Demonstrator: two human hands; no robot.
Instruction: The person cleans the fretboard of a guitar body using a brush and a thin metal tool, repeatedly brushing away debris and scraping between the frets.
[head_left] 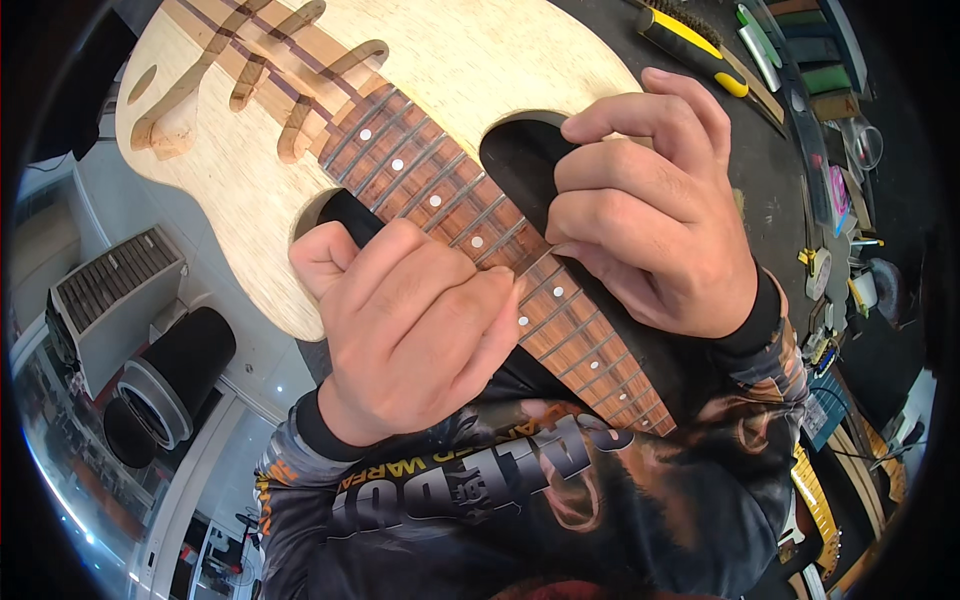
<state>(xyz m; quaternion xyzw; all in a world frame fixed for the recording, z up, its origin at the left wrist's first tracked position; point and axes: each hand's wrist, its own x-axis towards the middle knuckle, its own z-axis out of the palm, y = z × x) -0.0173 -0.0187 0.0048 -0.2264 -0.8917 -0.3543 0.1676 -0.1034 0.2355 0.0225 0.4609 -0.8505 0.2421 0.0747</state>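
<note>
An unfinished electric guitar lies slantwise on the dark bench, its pale wooden body (440, 50) at the upper left. The brown fretboard (405, 165) runs down to the right, with metal frets and white dot inlays. My left hand (410, 320) is closed in a pinch over the left edge of the fretboard. My right hand (650, 215) is pinched at the opposite edge, fingers curled. Between both sets of fingertips, a thin narrow strip (537, 264) seems to lie across the fretboard along a fret. Its ends are hidden in my fingers.
A yellow-and-black handled brush (690, 50) rests on the bench top right. Small tools and a tape roll (816, 275) crowd the right side. Another guitar neck (818, 500) is lower right. On the floor at left stand a black bin (195, 350) and a slatted box (115, 290).
</note>
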